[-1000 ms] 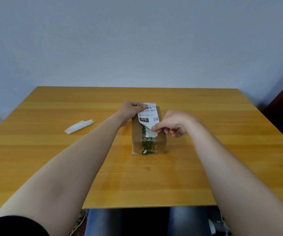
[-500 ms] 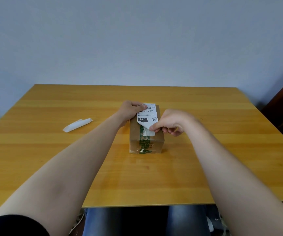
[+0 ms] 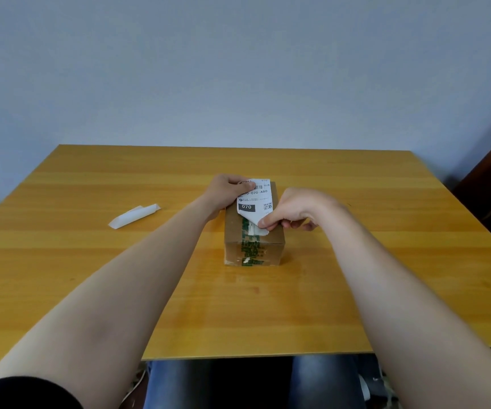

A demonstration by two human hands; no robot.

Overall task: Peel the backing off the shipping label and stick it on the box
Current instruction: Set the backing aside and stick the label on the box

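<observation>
Barely any change — right hand (image 3: 294, 211), pinching the label (image 3: 253, 199), a touch farther left in frame

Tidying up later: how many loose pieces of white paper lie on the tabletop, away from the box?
1: a folded white strip on the table's left side, apart from the box. A small scrap could lie hidden under the left forearm or right forearm.

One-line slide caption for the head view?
The left hand holds the shipping label on the cardboard box; right hand pinches the label's near corner.
</observation>
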